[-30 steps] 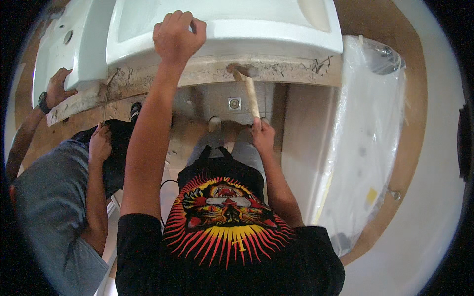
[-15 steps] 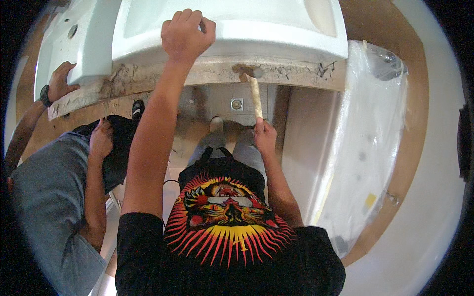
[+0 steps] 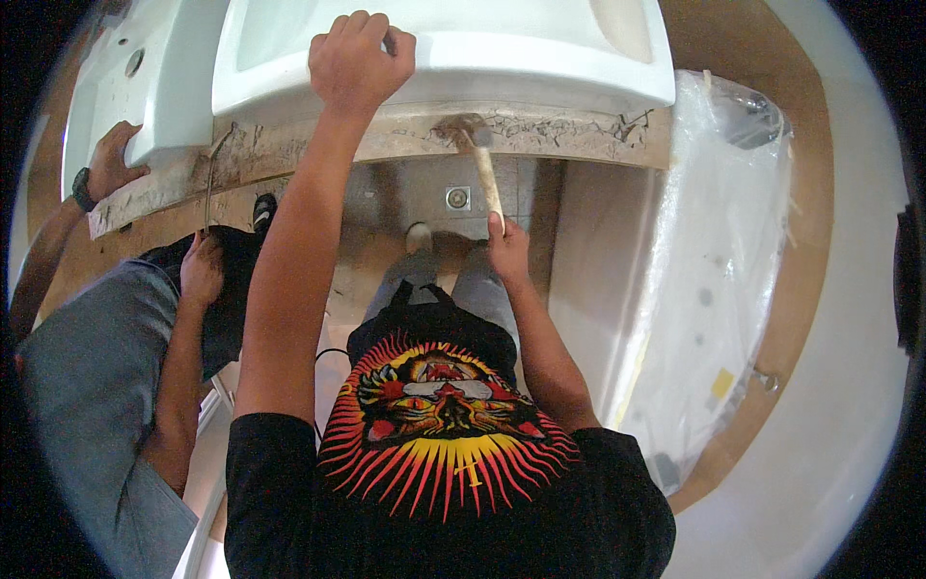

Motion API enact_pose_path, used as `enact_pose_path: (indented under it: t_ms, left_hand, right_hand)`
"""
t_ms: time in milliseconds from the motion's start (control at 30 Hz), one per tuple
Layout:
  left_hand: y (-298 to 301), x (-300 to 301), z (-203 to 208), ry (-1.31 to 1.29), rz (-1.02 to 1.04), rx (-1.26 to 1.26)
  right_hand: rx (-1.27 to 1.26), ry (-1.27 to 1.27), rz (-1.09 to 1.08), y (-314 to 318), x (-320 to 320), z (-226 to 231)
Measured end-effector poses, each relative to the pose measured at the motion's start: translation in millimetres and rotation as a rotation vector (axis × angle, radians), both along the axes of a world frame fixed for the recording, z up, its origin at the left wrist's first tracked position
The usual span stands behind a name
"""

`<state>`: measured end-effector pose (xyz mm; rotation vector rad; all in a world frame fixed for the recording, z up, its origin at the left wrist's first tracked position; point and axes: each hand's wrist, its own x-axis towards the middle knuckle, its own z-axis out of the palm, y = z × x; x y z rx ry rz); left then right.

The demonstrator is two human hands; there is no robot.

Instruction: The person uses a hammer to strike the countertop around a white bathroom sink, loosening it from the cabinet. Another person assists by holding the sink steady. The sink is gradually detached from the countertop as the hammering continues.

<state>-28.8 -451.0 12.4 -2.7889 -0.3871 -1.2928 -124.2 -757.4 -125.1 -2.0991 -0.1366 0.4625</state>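
My left hand [image 3: 359, 60] is curled into a fist over the front rim of a white basin [image 3: 463, 55]; its palm side is hidden. In my right hand [image 3: 508, 249] is the pale handle of a brush [image 3: 487, 180]. The brush head slants up against the worn, cracked beige edge [image 3: 559, 132] below the basin. A dark, wet-looking patch [image 3: 449, 130] shows on that edge beside the bristles.
To my left, a co-worker's watch-wearing hand [image 3: 116, 159] rests by a second white basin [image 3: 178, 87]; their other hand [image 3: 202, 270] holds a thin tool [image 3: 209, 183]. At right lies a plastic-wrapped white piece [image 3: 714, 270]. A floor drain [image 3: 457, 198] shows below.
The brush head has moved slightly left and up along the edge, and my right hand has shifted left with it. My left fist stays on the basin. The whole view has shifted slightly.
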Motion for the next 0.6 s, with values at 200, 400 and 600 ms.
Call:
enact_pose_path:
  t_ms: [200,400,600]
  left_hand:
    - [3.2,1.1,-1.1,0.003,-0.011,-0.024]
    - [-1.4,-3.4,0.0,0.024,-0.013,-0.061]
    - [0.7,3.7,4.9,-0.032,-0.023,-0.015]
  right_hand:
    - [0.133,0.042,0.022,4.3,-1.9,16.0]
    - [-0.063,0.045,0.006,3.0,2.6,18.7]
    - [0.078,0.072,0.009,10.1,-6.5,11.4]
